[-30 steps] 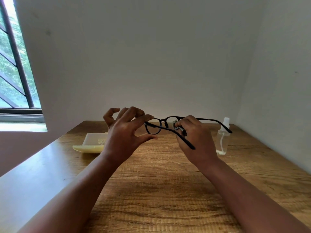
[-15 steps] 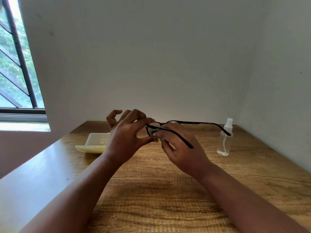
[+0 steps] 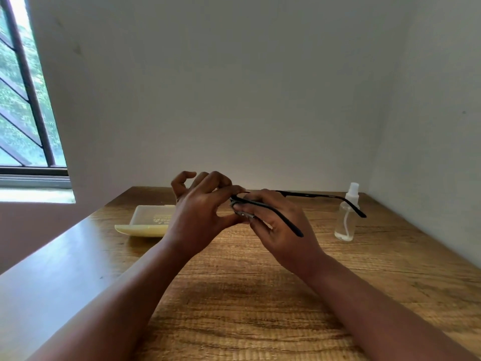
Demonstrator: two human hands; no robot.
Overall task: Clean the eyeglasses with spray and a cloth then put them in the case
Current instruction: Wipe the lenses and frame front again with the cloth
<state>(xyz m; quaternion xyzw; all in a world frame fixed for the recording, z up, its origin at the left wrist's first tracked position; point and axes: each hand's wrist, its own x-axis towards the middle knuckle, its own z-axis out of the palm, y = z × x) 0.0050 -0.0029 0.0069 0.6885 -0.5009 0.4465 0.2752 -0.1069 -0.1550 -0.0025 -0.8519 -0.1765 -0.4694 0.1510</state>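
Observation:
Black-framed eyeglasses are held above the table between both hands, temples unfolded and pointing right and toward me. My left hand pinches the left end of the frame with thumb and forefinger. My right hand presses a small grey cloth around a lens; the lenses are hidden behind the fingers. An open pale yellow case lies on the table left of my hands. A clear spray bottle with a white nozzle stands upright at the right, behind a temple tip.
The wooden table sits in a corner, with white walls behind and to the right. A barred window is at the far left.
The glasses have tilted flatter and my right hand has slid left along the frame, so that its fingers now cover the lenses with the cloth. My left hand keeps its pinch.

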